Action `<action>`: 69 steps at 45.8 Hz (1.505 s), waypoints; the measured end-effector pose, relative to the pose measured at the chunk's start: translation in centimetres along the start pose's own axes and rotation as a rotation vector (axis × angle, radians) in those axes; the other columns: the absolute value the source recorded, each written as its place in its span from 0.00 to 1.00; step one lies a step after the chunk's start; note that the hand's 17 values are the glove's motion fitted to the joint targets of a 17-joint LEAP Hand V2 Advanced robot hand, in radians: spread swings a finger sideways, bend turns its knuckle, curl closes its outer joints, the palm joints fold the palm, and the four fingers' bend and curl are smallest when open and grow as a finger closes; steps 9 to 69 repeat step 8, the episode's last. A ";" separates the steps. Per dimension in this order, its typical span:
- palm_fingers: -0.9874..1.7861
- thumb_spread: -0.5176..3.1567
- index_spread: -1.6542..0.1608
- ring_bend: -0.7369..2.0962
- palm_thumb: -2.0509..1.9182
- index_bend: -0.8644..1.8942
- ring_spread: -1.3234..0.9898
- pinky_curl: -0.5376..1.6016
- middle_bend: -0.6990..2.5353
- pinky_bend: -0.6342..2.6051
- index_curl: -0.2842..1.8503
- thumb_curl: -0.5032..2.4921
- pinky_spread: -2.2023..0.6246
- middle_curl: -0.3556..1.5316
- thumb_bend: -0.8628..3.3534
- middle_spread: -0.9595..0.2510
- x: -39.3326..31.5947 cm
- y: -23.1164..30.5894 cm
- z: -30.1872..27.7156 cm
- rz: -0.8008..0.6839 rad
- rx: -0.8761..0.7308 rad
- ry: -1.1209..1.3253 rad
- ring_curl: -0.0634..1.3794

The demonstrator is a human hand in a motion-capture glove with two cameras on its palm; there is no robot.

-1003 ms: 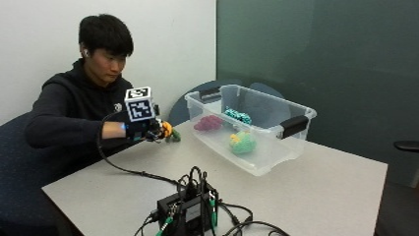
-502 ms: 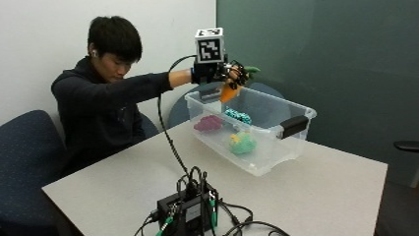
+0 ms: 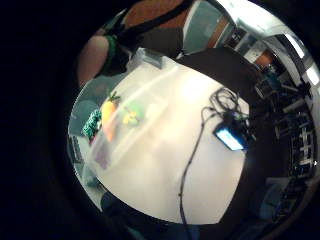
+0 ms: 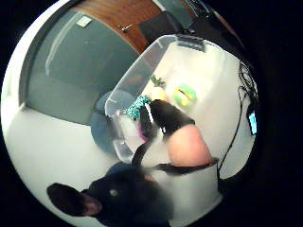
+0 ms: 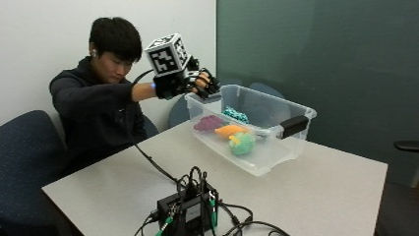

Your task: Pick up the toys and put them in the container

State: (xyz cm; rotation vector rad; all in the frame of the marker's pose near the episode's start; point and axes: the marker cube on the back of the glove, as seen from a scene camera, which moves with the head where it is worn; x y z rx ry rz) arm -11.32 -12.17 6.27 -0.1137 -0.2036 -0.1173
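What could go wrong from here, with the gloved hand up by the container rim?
1. The right hand hangs by the clear container's near rim; pulling back low could knock the rim.
2. The hand's cable trails across the table toward the black device; a quick pull might drag the device.

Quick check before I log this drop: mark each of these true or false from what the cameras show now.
1. The orange carrot toy lies inside the clear container. True.
2. The gloved right hand grips a toy. False: it holds nothing and hangs above the container's near end.
3. The purple toy lies on the table outside the container. False: it lies in the container.
4. A green and yellow toy lies in the container beside the carrot. True.
5. The container has a lid on. False: it is open at the top.
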 end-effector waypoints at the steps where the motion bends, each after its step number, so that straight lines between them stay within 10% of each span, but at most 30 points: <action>1: 0.41 0.50 0.84 0.56 0.54 0.39 0.47 0.42 0.36 0.49 0.31 0.29 0.73 0.49 0.20 0.70 0.2 0.9 -0.1 -0.013 0.002 0.006 0.26; 69: 0.44 0.51 0.83 0.55 0.53 0.40 0.47 0.41 0.38 0.47 0.33 0.28 0.74 0.49 0.20 0.70 3.6 6.2 -1.2 -0.092 0.053 0.032 0.26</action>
